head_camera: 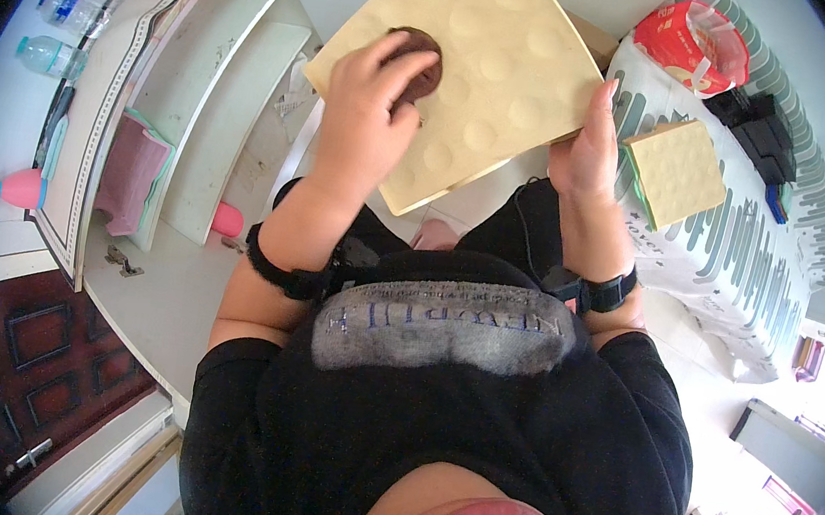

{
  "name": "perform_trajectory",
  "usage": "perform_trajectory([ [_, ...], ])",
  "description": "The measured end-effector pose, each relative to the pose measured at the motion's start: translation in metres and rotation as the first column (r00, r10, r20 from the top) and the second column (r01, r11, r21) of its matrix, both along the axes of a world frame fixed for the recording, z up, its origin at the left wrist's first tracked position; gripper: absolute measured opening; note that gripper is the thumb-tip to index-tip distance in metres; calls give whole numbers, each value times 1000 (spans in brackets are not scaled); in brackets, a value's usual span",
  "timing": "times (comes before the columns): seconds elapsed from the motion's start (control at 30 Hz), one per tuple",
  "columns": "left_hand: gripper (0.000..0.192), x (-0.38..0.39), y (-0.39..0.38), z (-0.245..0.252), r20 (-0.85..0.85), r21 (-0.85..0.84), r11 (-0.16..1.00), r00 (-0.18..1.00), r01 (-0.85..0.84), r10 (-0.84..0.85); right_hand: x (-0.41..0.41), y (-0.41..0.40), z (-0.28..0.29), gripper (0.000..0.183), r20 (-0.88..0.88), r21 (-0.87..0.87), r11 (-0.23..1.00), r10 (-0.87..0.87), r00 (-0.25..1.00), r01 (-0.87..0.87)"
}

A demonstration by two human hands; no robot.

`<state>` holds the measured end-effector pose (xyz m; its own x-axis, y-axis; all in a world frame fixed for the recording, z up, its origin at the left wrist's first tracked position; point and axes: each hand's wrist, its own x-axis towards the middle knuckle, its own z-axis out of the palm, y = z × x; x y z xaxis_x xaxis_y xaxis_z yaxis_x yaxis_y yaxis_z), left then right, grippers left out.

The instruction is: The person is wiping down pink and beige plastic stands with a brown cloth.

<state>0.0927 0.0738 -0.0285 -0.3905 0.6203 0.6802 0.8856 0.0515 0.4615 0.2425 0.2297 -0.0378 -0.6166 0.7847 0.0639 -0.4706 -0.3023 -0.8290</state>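
Observation:
A cream-yellow panel (509, 56) with rounded bumps is held tilted above my knees. My left hand (372, 102) presses a dark brown round pad or wad of cloth (421, 70) against its face, near the left side. Around the panel's lower right edge my right hand (593, 148) is closed, with the thumb upright along the edge and the other fingers mostly hidden behind the panel.
At left stands an open cabinet with shelves (207, 55), holding a pink tray-like piece (131, 175). A pink spray bottle (16, 187) and several plastic bottles lie beyond. At right, a patterned tablecloth (730, 253) carries another bumpy yellow panel (681, 173) and a red bag (680, 44).

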Motion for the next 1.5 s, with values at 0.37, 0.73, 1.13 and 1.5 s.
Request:
perform_trajectory([
  [0.37, 52, -5, 15, 19, 101, 186, 981, 992, 52, -72, -1, -1, -24, 71, 259, 223, 940, 198, 945, -258],
  [0.73, 56, 38, 21, 16, -173, -24, 967, 951, 254, -255, -4, -16, -15, 65, 243, 450, 859, 145, 959, -244],
  [1.13, 52, 34, 22, 14, -144, -31, 975, 964, 221, -223, 3, -7, -17, 74, 337, 310, 908, 172, 926, -281],
  [1.5, 50, -25, 13, 14, -148, 98, 984, 976, -148, 161, 7, -2, -11, 47, 260, 180, 970, 112, 959, -163],
])
